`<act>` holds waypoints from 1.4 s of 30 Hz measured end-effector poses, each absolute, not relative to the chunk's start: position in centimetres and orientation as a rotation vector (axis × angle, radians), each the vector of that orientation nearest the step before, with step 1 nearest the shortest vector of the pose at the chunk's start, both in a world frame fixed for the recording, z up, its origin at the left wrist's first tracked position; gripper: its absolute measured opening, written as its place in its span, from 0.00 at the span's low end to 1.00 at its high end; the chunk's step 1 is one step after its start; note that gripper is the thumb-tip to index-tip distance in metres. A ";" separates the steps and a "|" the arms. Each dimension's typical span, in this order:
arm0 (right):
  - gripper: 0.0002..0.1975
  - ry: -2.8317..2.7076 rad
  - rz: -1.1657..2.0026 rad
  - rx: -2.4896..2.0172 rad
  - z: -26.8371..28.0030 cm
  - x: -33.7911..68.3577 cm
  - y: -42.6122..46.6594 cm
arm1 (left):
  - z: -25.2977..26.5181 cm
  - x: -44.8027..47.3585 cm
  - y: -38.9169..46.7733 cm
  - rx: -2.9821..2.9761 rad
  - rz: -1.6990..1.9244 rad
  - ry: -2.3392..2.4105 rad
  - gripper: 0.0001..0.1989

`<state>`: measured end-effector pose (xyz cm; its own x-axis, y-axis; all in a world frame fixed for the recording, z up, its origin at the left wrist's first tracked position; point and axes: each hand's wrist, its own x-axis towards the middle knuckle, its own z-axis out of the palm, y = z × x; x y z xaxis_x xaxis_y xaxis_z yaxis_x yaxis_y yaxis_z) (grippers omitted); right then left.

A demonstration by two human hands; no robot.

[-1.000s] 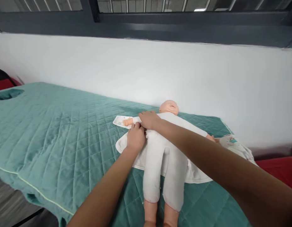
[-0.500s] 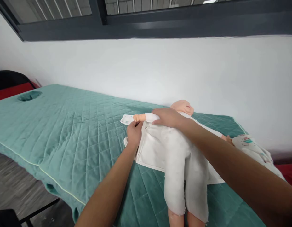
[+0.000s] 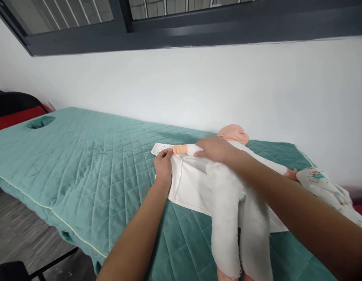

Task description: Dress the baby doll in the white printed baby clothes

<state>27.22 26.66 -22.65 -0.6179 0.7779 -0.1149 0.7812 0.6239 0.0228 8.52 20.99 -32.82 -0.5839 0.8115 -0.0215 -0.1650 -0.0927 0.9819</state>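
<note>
A baby doll (image 3: 226,207) in white clothing lies on its back on a spread white garment (image 3: 191,191), head toward the wall. My right hand (image 3: 214,148) is closed round the doll's white-sleeved arm (image 3: 193,149), which stretches out to the left. My left hand (image 3: 163,166) is pinched, its fingertips touching the doll's small fist (image 3: 180,149). Whether they grip the fist or cloth edge beside it I cannot make out. Just behind them lies a white printed piece (image 3: 159,148), seemingly cloth. My right forearm covers part of the doll's torso.
A green quilted cover (image 3: 95,168) with a round hole (image 3: 41,122) lies over the bed. White printed cloth (image 3: 325,187) is bunched by the doll's other hand. Behind stands a white wall (image 3: 181,86) beneath a dark window frame (image 3: 216,29). A black-and-red chair (image 3: 18,113) is at far left.
My left fingertips have come up from below the doll's fist to its tip. My right hand keeps its hold on the arm. The whole view has shifted slightly.
</note>
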 end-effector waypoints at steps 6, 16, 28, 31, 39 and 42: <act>0.17 2.746 0.112 1.264 -24.0 27.3 27.3 | -32.6 8.7 20.9 0.764 1.803 1.513 0.08; 0.14 2.721 0.189 1.264 -25.6 25.5 27.0 | -33.0 10.5 20.7 1.795 1.315 1.867 0.08; 0.18 2.789 0.010 1.334 -24.8 25.9 26.6 | -33.5 10.1 20.9 1.874 1.343 1.904 0.10; 0.21 2.848 -0.205 1.554 -23.5 28.4 25.2 | -33.8 9.6 21.1 1.756 1.365 2.106 0.08; 0.23 2.583 -0.546 2.906 -27.1 38.5 20.4 | -34.1 9.7 21.3 1.785 1.223 2.209 0.09; 0.27 2.294 -0.481 3.028 -28.0 40.0 19.6 | -33.8 9.9 21.0 1.779 1.209 2.162 0.09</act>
